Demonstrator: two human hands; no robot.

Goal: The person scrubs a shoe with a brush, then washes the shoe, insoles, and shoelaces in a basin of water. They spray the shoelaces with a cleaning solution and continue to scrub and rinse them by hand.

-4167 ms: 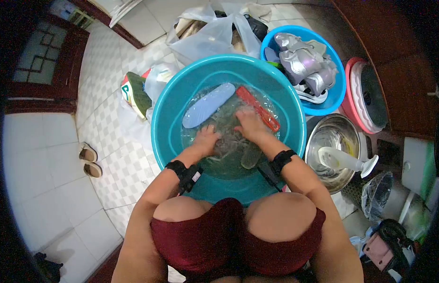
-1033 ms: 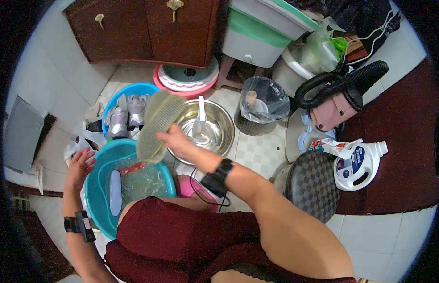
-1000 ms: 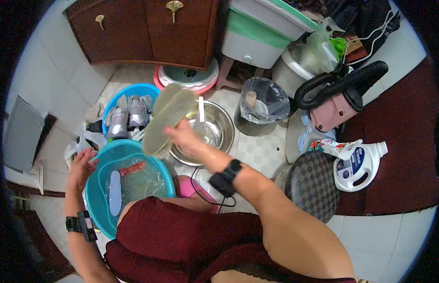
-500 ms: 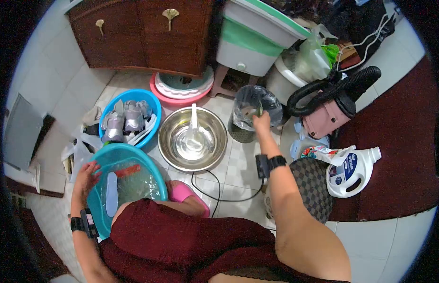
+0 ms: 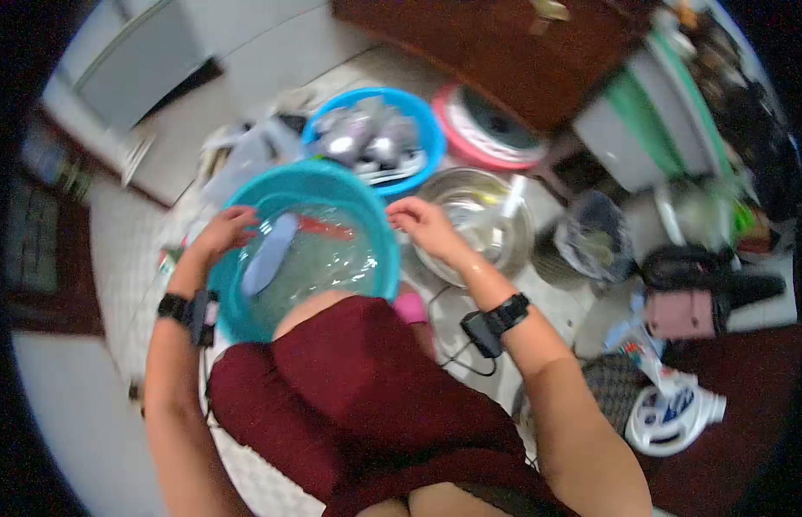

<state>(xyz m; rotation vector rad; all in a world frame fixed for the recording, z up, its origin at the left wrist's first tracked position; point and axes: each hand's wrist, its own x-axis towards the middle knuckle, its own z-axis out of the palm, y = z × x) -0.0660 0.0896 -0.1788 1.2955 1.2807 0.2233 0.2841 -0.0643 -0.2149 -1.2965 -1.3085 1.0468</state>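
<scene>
My left hand hangs over the left rim of a teal basin, fingers apart and nothing in them. Just beyond the basin's right rim, above the edge of a steel bowl, is my right hand, empty with its fingers loosely spread. In the basin's water lie a pale blue insole and a red-orange object. A white-handled tool rests in the steel bowl.
Behind the teal basin, a blue basin holds grey shoes. A lined trash bin, a patterned stool and a white detergent jug stand at the right. A black cable crosses the floor.
The view has turned and moved left. My right hand has left the trash bin and come to the teal basin's right side, now empty. My left hand remains by the left rim.
</scene>
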